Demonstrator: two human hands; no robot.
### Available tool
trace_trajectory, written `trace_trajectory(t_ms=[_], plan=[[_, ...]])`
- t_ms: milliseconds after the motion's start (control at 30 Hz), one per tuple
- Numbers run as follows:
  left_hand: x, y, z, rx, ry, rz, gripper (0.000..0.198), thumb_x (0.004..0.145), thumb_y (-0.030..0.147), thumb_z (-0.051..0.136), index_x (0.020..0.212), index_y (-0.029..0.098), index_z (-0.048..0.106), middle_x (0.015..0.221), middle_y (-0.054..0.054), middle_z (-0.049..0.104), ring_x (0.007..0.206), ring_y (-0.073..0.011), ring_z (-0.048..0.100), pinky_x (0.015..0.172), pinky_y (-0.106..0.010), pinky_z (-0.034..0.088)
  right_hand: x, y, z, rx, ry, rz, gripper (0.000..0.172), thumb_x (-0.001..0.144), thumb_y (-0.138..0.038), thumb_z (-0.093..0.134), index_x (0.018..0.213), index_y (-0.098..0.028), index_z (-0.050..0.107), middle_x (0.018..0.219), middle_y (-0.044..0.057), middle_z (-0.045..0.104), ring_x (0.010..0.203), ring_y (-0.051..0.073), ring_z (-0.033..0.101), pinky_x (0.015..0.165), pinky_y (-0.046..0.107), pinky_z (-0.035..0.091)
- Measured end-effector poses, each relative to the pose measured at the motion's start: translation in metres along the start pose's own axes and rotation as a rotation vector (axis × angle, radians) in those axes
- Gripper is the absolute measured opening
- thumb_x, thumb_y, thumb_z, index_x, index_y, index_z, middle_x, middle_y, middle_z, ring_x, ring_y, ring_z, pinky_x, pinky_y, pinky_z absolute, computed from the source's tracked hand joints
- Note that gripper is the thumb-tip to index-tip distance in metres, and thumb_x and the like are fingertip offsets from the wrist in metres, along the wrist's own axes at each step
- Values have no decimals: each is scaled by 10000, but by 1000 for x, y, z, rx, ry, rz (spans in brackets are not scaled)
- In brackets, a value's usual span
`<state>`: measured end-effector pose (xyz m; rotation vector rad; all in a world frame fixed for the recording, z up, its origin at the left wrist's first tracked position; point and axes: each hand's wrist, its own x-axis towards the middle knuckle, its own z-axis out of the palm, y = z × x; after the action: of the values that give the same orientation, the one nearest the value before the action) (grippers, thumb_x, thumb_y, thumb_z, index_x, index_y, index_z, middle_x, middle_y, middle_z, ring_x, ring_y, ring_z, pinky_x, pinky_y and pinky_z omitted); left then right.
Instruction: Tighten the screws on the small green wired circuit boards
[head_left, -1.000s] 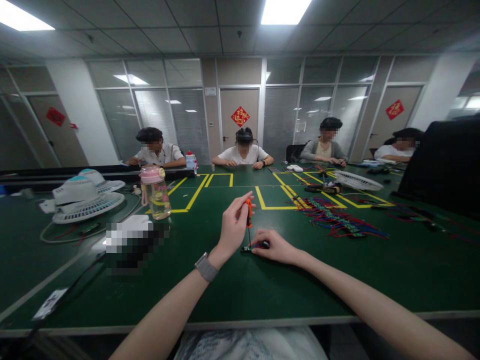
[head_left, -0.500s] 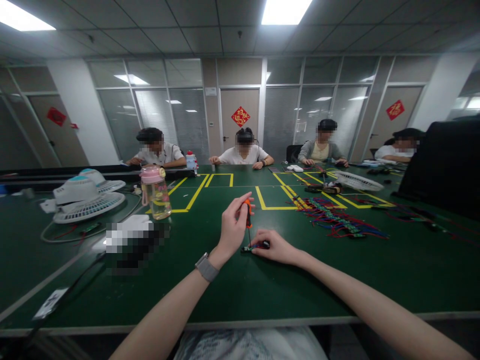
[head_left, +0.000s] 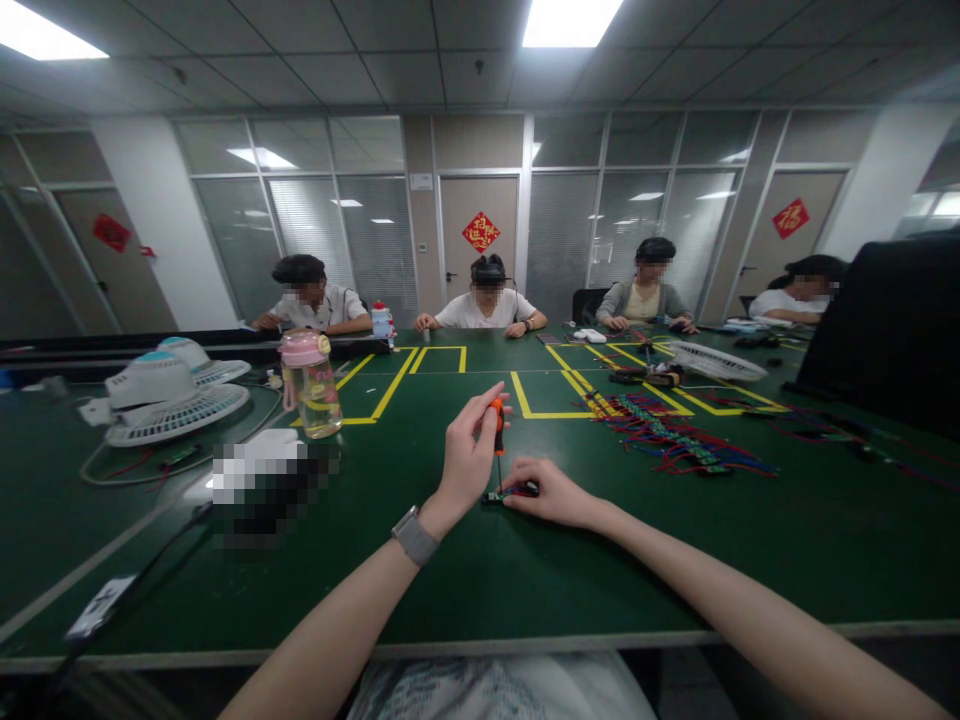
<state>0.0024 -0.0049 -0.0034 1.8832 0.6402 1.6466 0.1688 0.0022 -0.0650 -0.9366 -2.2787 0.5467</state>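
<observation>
My left hand (head_left: 472, 445) is closed round the orange and black handle of a screwdriver (head_left: 498, 430), which stands upright with its shaft pointing down. The tip meets a small green circuit board (head_left: 493, 497) lying on the table; the exact contact point is too small to make out. From the right, my right hand (head_left: 549, 493) pinches the board's near end, where dark wires bunch under the fingers. Part of the board is hidden by those fingertips.
A row of wired circuit boards (head_left: 667, 432) lies to the right on the green table (head_left: 450, 590). A pink-lidded bottle (head_left: 311, 390) and white fan parts (head_left: 176, 395) stand left. A black screen (head_left: 885, 340) rises at the right. Several people sit across.
Almost nothing has moved. The screwdriver handle looks slightly turned within my left hand, while my right hand stays on the board.
</observation>
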Motion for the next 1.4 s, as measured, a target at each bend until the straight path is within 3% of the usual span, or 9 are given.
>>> trace_trajectory(t_ms=[267, 400, 533, 767, 933, 1033, 1200, 1300, 1400], plan=[[1, 2, -2, 181, 78, 57, 255, 895, 304, 564, 1113, 247, 683, 1000, -46, 552, 898, -141, 576, 760, -237, 506, 0, -1, -1, -1, 1, 6, 150, 785, -187, 691, 916, -150, 754, 796, 30, 606, 677, 133, 549, 640, 244, 432], [0, 1, -1, 110, 35, 43, 331, 960, 279, 425, 1229, 251, 614, 1155, -67, 579, 1052, -165, 577, 894, -291, 494, 0, -1, 0, -2, 1, -2, 150, 792, -195, 686, 920, -151, 752, 795, 31, 604, 682, 137, 552, 641, 248, 439], [0, -2, 1, -24, 7, -45, 372, 955, 309, 435, 1306, 231, 533, 1183, -84, 607, 939, -159, 633, 806, -294, 541, 0, 1, 0, -8, 0, -2, 152, 795, -201, 686, 925, -157, 751, 799, 31, 608, 681, 137, 550, 641, 249, 440], [0, 2, -2, 251, 112, 75, 230, 882, 290, 587, 1087, 247, 683, 1000, -39, 531, 905, -141, 570, 801, -258, 499, 0, -1, 0, -11, -5, 3, 150, 793, -193, 688, 917, -139, 754, 778, 30, 594, 665, 133, 542, 629, 247, 422], [0, 0, -1, 52, 33, 28, 335, 972, 282, 396, 1235, 222, 594, 1146, -78, 568, 933, -153, 613, 775, -276, 538, 0, -3, -1, -17, -2, 6, 142, 793, -195, 687, 911, -155, 754, 781, 24, 599, 660, 127, 537, 626, 243, 422], [0, 0, 0, 63, 37, 21, 310, 950, 297, 458, 1215, 219, 601, 1098, -74, 595, 901, -154, 619, 746, -265, 538, 0, -3, -1, -18, 0, 8, 143, 797, -198, 684, 915, -157, 754, 780, 24, 599, 660, 127, 536, 626, 242, 423], [0, 3, -2, 228, 65, 65, 245, 909, 291, 539, 1112, 254, 672, 1071, -55, 529, 975, -160, 574, 848, -276, 502, 0, -2, 0, -9, -3, 5, 146, 798, -199, 682, 919, -153, 753, 781, 26, 596, 654, 126, 531, 618, 241, 421], [1, 3, -2, 101, -11, 36, 324, 955, 282, 433, 1232, 258, 601, 1196, -74, 526, 1028, -165, 583, 873, -292, 514, 0, -1, 0, -9, -4, 1, 146, 800, -201, 680, 919, -155, 751, 777, 26, 597, 650, 126, 531, 615, 242, 423], [0, 1, 1, -22, -48, -16, 357, 956, 298, 427, 1289, 244, 545, 1195, -83, 564, 942, -157, 619, 777, -272, 546, 0, -1, 0, -3, -6, 0, 146, 803, -207, 679, 919, -155, 749, 788, 28, 601, 666, 131, 541, 631, 246, 431]])
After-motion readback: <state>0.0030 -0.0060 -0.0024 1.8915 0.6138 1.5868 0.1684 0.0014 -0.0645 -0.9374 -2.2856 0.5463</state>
